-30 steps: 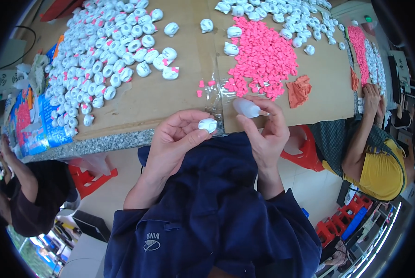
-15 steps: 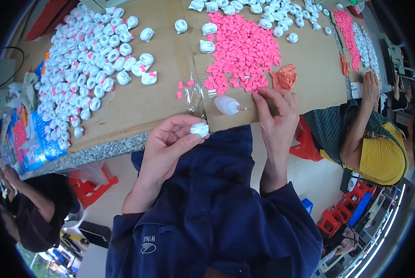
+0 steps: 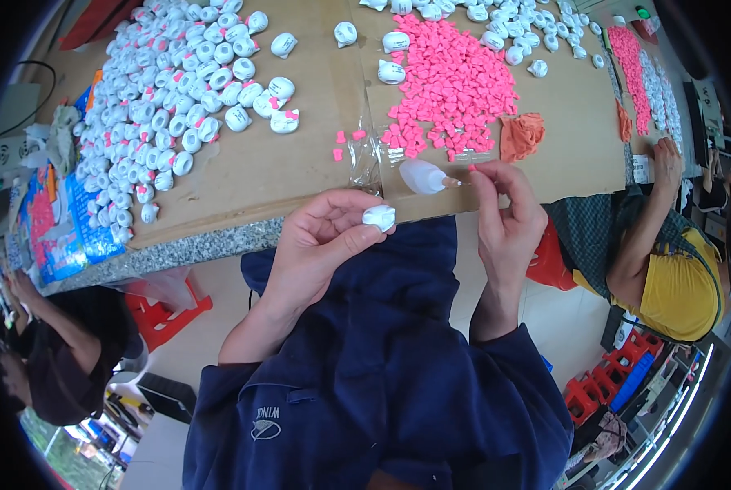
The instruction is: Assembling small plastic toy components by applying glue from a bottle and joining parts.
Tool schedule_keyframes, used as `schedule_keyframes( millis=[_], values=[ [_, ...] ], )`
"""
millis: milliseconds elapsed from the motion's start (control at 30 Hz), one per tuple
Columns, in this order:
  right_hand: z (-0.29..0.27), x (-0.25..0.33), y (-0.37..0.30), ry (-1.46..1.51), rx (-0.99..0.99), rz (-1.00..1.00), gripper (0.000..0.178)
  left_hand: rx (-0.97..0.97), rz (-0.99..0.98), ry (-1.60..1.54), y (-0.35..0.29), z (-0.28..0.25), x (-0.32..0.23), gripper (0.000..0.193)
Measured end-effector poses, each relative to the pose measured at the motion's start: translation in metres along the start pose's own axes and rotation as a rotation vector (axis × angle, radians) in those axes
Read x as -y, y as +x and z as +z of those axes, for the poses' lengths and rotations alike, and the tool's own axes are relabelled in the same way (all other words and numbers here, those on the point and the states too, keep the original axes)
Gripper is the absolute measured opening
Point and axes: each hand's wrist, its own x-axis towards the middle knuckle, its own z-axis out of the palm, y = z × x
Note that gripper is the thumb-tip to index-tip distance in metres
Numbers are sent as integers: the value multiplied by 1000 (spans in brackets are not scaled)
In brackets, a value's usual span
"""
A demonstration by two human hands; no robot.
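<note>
My left hand (image 3: 329, 233) is closed on a small white rounded piece with pointed ears (image 3: 379, 217), pinched by thumb and fingers just off the table's near edge. My right hand (image 3: 508, 208) is closed too, its thumb and forefinger tips on a tiny pink bow-shaped piece (image 3: 472, 168). Between the hands, a white squeeze bottle with a thin needle tip (image 3: 423, 176) lies on its side, the tip pointing toward my right hand. Beyond it spreads a heap of pink bow-shaped pieces (image 3: 451, 94).
White rounded pieces (image 3: 165, 106), some with pink bows, cover the table's left; more (image 3: 504, 24) lie at the back. An orange cloth (image 3: 521, 136) rests right of the pink heap. Cardboard (image 3: 300, 163) covers the stone-edged table (image 3: 210, 253). Co-workers sit at both sides.
My right hand has drawn back from the pink heap's near edge with one bow in its fingertips. My left hand still holds the white piece. The whole view has shifted slightly.
</note>
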Motion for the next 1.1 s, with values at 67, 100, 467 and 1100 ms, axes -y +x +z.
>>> schedule_keyframes(
  millis=[67, 100, 467, 1100],
  values=[
    [1, 8, -10, 171, 75, -37, 9, 2, 55, 33, 0, 1, 3, 25],
    [0, 19, -13, 167, 135, -43, 13, -1, 52, 34, 0, 2, 3, 25],
    [22, 32, -31, 47, 72, -371, 21, 3, 265, 193, 1, 11, 13, 27],
    [21, 16, -37, 359, 242, -61, 11, 42, 298, 447, 0, 5, 11, 23]
  ],
)
